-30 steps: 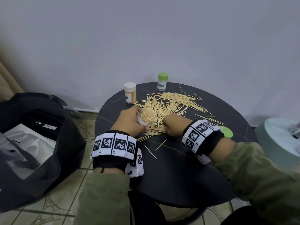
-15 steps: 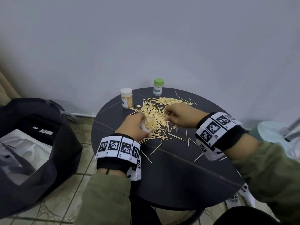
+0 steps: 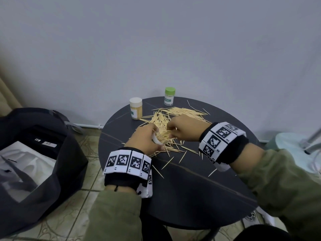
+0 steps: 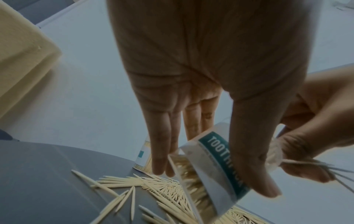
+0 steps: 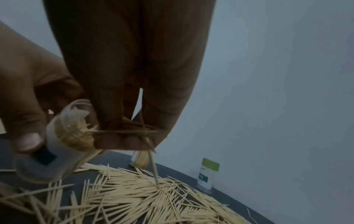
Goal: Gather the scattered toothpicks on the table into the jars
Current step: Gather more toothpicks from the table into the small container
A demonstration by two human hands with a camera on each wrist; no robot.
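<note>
three jars (image 3: pixel 136 108), two hands (image 3: pixel 145 142), one table (image 3: pixel 191 188), countless toothpicks (image 3: pixel 184 111)

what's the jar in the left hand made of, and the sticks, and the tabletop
Jar: looks like clear, slightly frosted plastic; the sticks inside show through its wall, and it carries a teal printed label.
Toothpicks: pale, matte, pointed slivers, likely wood or bamboo.
Table: dark, smooth top with thin pale veins, stone-look; real stone or laminate, cannot tell.

Head view evenly lit, soft and flat, wide-angle bending at edges. Both wrist views dim, bluish, grainy; right hand (image 5: pixel 130 72) backlit, nearly silhouetted; pinched toothpicks (image 4: pixel 314 164) motion-blurred near frame edge.
</note>
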